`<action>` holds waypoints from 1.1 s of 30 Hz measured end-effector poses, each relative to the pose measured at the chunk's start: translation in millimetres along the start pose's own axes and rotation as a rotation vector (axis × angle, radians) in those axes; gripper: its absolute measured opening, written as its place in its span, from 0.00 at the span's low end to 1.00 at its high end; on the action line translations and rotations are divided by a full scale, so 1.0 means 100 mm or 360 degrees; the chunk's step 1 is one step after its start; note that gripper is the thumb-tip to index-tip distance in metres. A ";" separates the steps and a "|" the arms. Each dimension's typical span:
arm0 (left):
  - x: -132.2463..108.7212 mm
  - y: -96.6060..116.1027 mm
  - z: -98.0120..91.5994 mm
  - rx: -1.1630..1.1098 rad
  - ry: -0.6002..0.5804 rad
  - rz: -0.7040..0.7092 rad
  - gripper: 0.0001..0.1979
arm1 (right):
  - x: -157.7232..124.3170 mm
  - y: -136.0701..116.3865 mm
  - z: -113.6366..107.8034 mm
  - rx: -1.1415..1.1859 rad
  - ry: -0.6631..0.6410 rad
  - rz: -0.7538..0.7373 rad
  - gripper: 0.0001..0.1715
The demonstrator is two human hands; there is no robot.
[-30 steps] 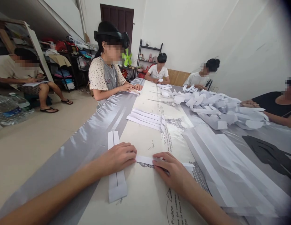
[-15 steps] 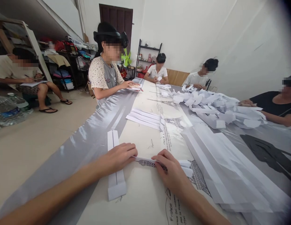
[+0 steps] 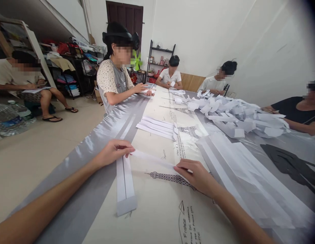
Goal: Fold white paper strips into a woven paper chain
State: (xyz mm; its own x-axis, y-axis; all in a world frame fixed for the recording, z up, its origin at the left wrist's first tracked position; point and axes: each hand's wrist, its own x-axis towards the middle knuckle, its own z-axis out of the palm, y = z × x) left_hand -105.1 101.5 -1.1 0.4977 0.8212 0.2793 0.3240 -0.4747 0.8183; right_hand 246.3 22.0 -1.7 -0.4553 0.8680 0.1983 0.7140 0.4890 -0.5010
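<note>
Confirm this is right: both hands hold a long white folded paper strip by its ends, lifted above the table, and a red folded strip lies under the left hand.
Not quite. The head view shows the left hand and right hand holding the long white folded paper strip by its ends, but the folded strip lying on the table under the left hand is white, not red.

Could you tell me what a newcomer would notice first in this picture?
Nearest the camera, the left hand and right hand pinch the two ends of a long paper strip above a table covered with a cloth printed with towers. Farther along on the right lies a big heap of folded white paper, with other people seated around it.
</note>
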 end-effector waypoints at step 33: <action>0.03 -0.13 -0.08 -0.0355 0.0432 -0.0446 0.17 | -0.02 -0.22 0.04 0.0997 -0.0297 0.0601 0.27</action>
State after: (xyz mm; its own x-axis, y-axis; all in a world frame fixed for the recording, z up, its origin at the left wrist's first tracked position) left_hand -114.2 112.5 -7.6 0.1765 0.9759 0.1285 0.2199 -0.1664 0.9612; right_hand 229.3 9.1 5.5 -0.3620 0.9106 -0.1995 0.4285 -0.0276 -0.9031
